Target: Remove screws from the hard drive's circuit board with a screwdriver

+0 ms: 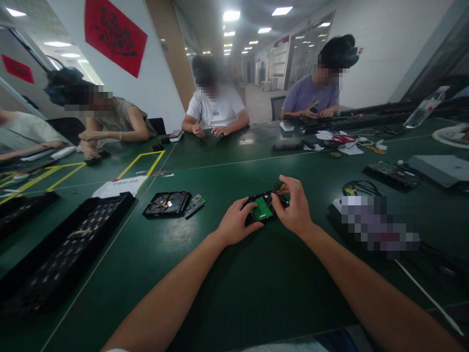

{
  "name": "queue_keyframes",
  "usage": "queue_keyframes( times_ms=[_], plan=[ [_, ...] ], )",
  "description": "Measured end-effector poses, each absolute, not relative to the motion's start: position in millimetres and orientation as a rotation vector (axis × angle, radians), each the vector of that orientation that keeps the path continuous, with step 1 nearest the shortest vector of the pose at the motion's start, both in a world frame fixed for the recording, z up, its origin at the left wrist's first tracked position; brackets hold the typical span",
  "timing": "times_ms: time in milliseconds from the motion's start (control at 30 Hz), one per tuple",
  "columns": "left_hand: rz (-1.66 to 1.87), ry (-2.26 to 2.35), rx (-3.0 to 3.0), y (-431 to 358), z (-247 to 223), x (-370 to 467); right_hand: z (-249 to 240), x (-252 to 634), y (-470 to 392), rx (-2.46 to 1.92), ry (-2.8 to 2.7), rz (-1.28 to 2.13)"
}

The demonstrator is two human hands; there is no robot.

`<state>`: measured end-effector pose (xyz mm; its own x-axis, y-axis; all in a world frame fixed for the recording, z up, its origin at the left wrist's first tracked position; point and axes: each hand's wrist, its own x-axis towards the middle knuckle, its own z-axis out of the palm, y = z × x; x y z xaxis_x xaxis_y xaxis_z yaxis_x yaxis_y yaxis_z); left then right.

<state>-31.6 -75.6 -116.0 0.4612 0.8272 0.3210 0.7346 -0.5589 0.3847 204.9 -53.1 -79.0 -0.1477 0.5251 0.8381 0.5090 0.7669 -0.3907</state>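
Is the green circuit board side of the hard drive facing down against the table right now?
No, the hard drive lies with its green circuit board facing up, between the left hand and right hand.

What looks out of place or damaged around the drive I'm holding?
One thing stands out: left of your left hand, a second hard drive lies on the green table with its green circuit board detached and askew beside it. The drive between your left and right hand shows no damage.

Ceiling panels (231,15) are throwing cool, even light and glaring softly off the green table (234,274); faces are showing pixelated (so is one patch at right), and wide-angle distortion is bending the edges.
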Motion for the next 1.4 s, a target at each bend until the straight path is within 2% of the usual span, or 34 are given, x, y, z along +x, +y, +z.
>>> queue_keyframes(
  times_ms=[1400],
  plan=[
    [0.711, 1.365, 2.510, -77.9, -112.2, -31.1, -77.8, 203.2, -56.5, -0.851, -1.792, 0.048]
  ],
)
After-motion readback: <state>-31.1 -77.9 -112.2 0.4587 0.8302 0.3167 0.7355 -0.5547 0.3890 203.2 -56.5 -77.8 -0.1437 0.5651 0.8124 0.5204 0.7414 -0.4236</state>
